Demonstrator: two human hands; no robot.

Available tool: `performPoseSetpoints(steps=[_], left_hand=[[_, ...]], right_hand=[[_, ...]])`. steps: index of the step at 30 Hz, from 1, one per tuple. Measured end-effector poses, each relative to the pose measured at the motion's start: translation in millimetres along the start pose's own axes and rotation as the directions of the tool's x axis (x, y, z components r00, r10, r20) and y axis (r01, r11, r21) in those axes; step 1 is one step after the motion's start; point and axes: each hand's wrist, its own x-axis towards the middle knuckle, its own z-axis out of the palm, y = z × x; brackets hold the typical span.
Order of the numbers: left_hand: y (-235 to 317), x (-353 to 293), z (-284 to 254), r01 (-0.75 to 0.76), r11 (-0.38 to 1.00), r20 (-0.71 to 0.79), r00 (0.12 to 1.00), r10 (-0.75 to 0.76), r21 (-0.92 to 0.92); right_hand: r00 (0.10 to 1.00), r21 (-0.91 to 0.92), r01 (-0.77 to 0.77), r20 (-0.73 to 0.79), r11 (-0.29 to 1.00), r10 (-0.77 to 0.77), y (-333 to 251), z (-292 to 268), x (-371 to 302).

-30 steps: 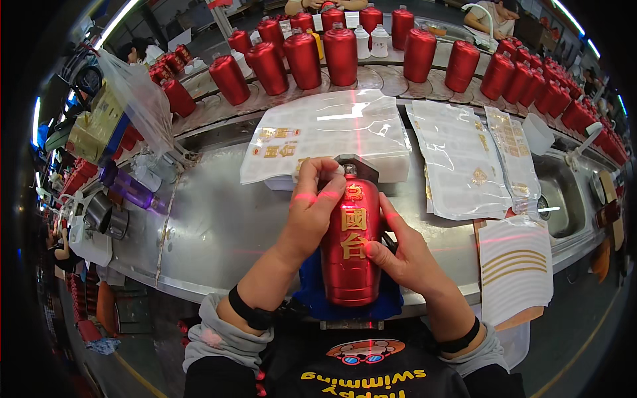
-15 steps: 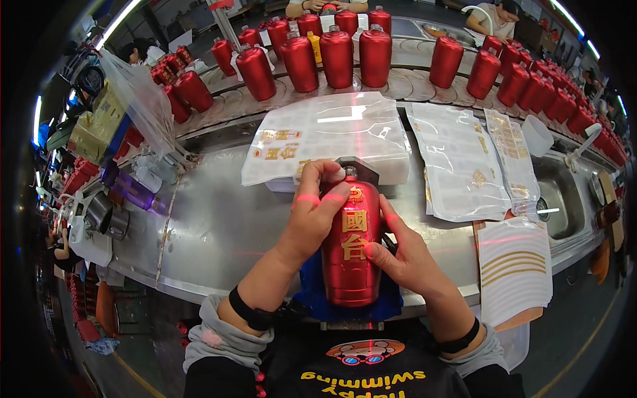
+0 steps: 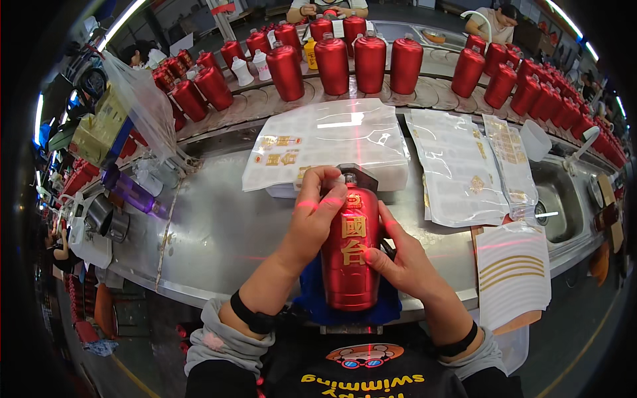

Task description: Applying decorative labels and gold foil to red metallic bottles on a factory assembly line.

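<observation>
A glossy red bottle [image 3: 352, 282] with gold characters and a round gold emblem lies tilted in front of me, its neck pointing away. Beneath its base is a blue cloth [image 3: 388, 310]. My right hand [image 3: 407, 260] grips the bottle's right side, with the thumb on its front near the lower character. The fingers of my left hand [image 3: 318, 213] are pinched by the shoulder and neck, around a small white wad [image 3: 340, 179] whose kind I cannot make out. A dark angular holder [image 3: 363, 174] sits behind the neck.
Beyond the bottle lies a stack of transfer sheets [image 3: 332, 136]; more sheets [image 3: 458, 172] and a striped gold-line sheet [image 3: 514, 265] lie right, near a sink [image 3: 561, 205]. Red bottles [image 3: 330, 66] stand on a curved conveyor [image 3: 252, 106]. A purple bottle [image 3: 133, 189] lies left. Co-workers sit beyond.
The bottles on the conveyor have moved right, and two white bottles now show among them. Both hands keep nearly the same place on the red bottle.
</observation>
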Motion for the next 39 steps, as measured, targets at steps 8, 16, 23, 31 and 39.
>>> performPoseSetpoints(steps=[8,16,23,31,39], left_hand=[[-7,-1,0,-0.016,0.999,0.013,1.000,0.017,-0.028],[-5,-2,0,-0.005,0.994,0.018,1.000,0.007,-0.110],[3,-13,-12,-0.441,0.854,0.094,0.897,0.432,0.276],[5,-1,-3,-0.032,0.994,0.122,0.991,0.045,-0.102],[1,3,0,-0.054,0.998,0.090,0.995,0.053,0.009]], right_hand=[[1.000,0.001,-0.014,-0.004,1.000,0.014,3,1,0],[1.000,-0.028,-0.003,-0.008,1.000,0.003,4,1,0],[1.000,0.035,-0.010,-0.002,0.999,0.010,4,1,0],[1.000,-0.002,-0.018,0.001,1.000,0.018,3,1,0],[1.000,0.006,-0.017,0.007,1.000,0.017,2,1,0]])
